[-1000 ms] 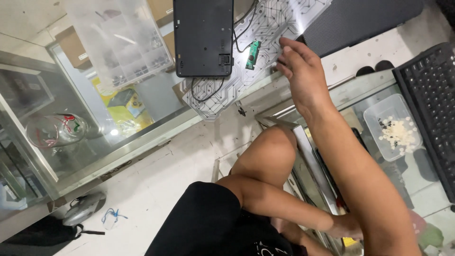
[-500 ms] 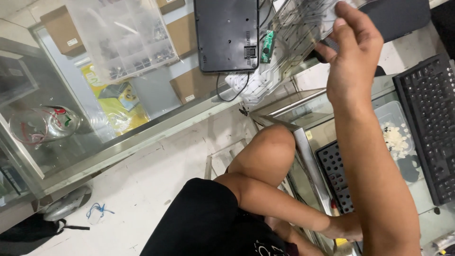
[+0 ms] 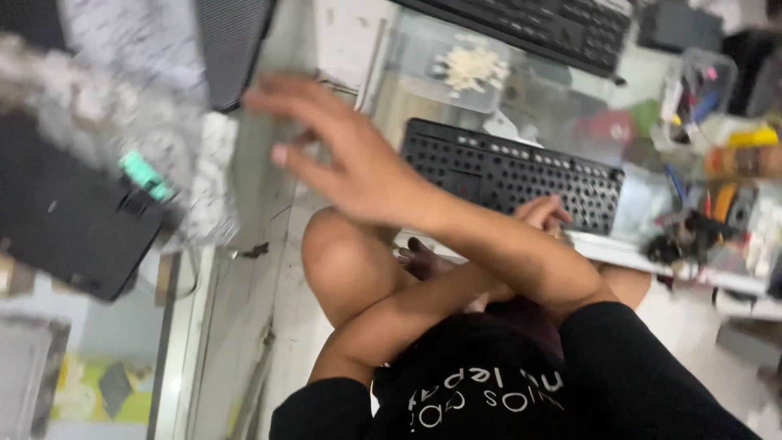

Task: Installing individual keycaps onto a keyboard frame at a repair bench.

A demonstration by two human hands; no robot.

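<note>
Black flat device (image 3: pixel 73 228) with green connector (image 3: pixel 147 175) at far left, blurred. Right hand (image 3: pixel 358 163) crosses above raised knee (image 3: pixel 342 261), fingers spread, holding nothing. Left hand (image 3: pixel 542 213) rests at near edge of black keyboard frame (image 3: pixel 509 171) on glass bench (image 3: pixel 423 106); grip cannot tell.

Matt black plastic keyboard frame (image 3: pixel 513 173), glossy glass counter (image 3: pixel 423 73)

Bare floor (image 3: pixel 244 269) lies open between the black device (image 3: pixel 73 220) and the raised knee (image 3: pixel 342 261).
</note>
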